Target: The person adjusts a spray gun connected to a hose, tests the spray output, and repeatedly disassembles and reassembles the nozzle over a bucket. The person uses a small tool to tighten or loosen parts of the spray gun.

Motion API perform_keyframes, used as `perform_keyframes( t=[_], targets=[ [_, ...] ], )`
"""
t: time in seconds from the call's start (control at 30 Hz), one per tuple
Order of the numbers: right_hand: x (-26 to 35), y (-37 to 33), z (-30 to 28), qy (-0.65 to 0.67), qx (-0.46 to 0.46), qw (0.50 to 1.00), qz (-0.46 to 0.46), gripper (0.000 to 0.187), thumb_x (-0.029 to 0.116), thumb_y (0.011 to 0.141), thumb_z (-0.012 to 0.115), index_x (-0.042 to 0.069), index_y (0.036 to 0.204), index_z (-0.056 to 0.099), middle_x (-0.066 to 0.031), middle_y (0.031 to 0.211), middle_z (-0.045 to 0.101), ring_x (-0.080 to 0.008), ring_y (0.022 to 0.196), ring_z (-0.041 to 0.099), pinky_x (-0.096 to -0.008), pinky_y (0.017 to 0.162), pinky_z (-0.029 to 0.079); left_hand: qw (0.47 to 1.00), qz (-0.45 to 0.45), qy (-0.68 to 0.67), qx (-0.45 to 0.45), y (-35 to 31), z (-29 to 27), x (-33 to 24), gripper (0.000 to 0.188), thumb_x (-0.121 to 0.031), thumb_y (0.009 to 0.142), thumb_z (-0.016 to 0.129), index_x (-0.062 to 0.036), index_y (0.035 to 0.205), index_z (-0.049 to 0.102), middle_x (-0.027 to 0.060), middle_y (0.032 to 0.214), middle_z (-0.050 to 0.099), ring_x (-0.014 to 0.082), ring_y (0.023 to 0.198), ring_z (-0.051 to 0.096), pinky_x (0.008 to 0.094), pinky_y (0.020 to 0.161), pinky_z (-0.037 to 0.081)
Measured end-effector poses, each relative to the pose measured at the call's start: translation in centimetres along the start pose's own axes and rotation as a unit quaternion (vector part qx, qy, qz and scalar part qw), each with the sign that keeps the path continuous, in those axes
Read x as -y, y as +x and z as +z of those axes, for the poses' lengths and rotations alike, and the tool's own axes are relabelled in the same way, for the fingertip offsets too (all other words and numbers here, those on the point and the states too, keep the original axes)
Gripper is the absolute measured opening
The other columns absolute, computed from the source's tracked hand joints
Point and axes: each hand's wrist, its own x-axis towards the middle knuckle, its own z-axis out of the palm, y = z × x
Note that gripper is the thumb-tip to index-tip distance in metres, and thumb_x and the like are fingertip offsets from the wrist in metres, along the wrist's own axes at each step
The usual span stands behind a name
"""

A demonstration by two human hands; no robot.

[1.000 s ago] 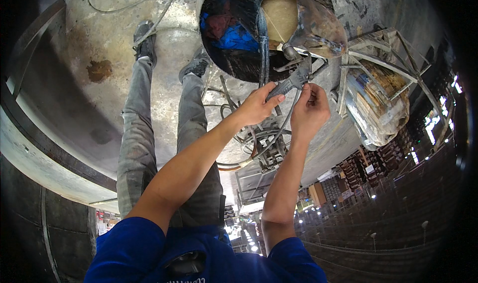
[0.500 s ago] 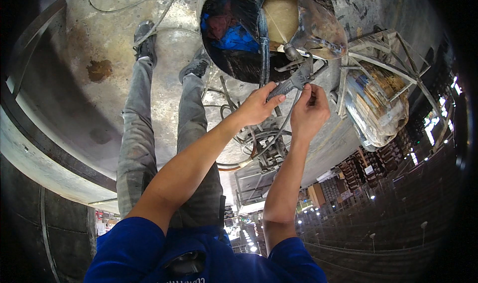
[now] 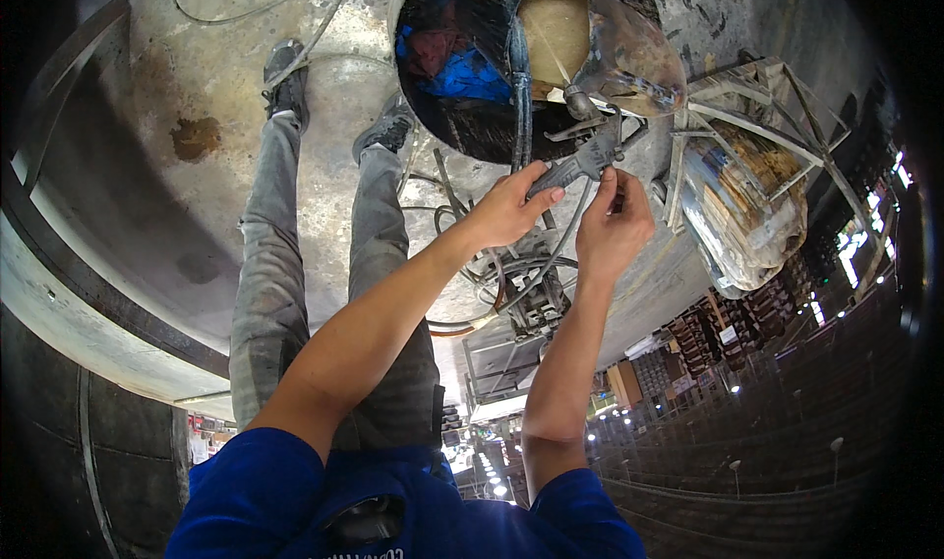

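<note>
My left hand [image 3: 511,208] is closed around the grey handle of what looks like a spray gun [image 3: 580,156]. The gun's body has several metal levers and a rounded nozzle end pointing away from me. Beside the gun's rear part, my right hand [image 3: 615,227] is closed, thumb and fingertips pinched against it; what they grip is hidden by the fingers. A thin grey hose [image 3: 562,249] hangs from the gun between my hands. Beyond the nozzle lies a large dark round drum [image 3: 447,136], with a tan-bottomed open container [image 3: 629,53] at its right side.
Blue plastic [image 3: 472,75] lies inside the drum, next to a dark upright hose [image 3: 521,92]. A metal frame [image 3: 777,117] holds a plastic-wrapped bundle [image 3: 747,215] at right. Tangled hoses and metal parts [image 3: 536,308] sit below my hands. A curved metal rim [image 3: 98,284] is at left.
My right hand has shifted very slightly to the right and its fingers have turned a little at the gun. My left hand keeps its hold.
</note>
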Motion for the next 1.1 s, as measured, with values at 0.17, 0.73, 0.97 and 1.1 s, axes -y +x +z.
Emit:
perform_keyframes(
  t=[0.17, 0.73, 0.97, 1.1],
  targets=[
    [-0.4, 0.1, 0.1, 0.055, 0.0, 0.998, 0.023, 0.015, 0.01, 0.1, 0.072, -0.004, 0.098, 0.073, -0.0154, 0.085, 0.073, -0.0254, 0.067, 0.067, -0.0361, 0.063, 0.053, 1.0, -0.009, 0.01, -0.008, 0.1, 0.1, 0.1, 0.071, -0.045, 0.107, 0.07, 0.007, 0.149, 0.047, 0.0002, 0.08, 0.055, 0.006, 0.057, 0.047, 0.0267, 0.048, 0.038],
    [0.1, 0.2, -0.3, 0.055, 0.001, 0.998, 0.035, 0.016, 0.01, 0.1, 0.071, -0.004, 0.093, 0.073, -0.0137, 0.08, 0.072, -0.0217, 0.063, 0.064, -0.035, 0.06, 0.051, 0.999, -0.016, 0.045, 0.006, -0.1, -0.1, -0.5, 0.053, -0.047, 0.109, 0.065, 0.002, 0.13, 0.059, 0.0161, 0.089, 0.067, 0.0209, 0.079, 0.061, 0.0397, 0.073, 0.051],
    [0.6, 0.1, -0.3, 0.029, -0.008, 0.999, 0.025, 0.013, 0.008, 0.099, 0.073, -0.004, 0.094, 0.074, -0.0135, 0.081, 0.073, -0.0217, 0.065, 0.067, -0.0346, 0.061, 0.052, 0.999, -0.028, -0.013, 0.014, 0.1, -0.1, 0.4, 0.054, -0.047, 0.108, 0.066, 0.0027, 0.129, 0.059, 0.0091, 0.087, 0.064, 0.0134, 0.067, 0.056, 0.0335, 0.06, 0.048],
    [0.5, 0.1, -0.2, 0.06, -0.007, 0.998, 0.026, 0.013, 0.009, 0.099, 0.072, -0.003, 0.095, 0.073, -0.015, 0.081, 0.072, -0.0249, 0.064, 0.067, -0.0371, 0.06, 0.051, 0.997, -0.037, -0.057, 0.025, 0.2, -0.1, 0.5, 0.046, -0.043, 0.109, 0.067, 0.0, 0.124, 0.06, 0.0029, 0.083, 0.061, 0.0073, 0.059, 0.051, 0.029, 0.051, 0.041]
  ],
)
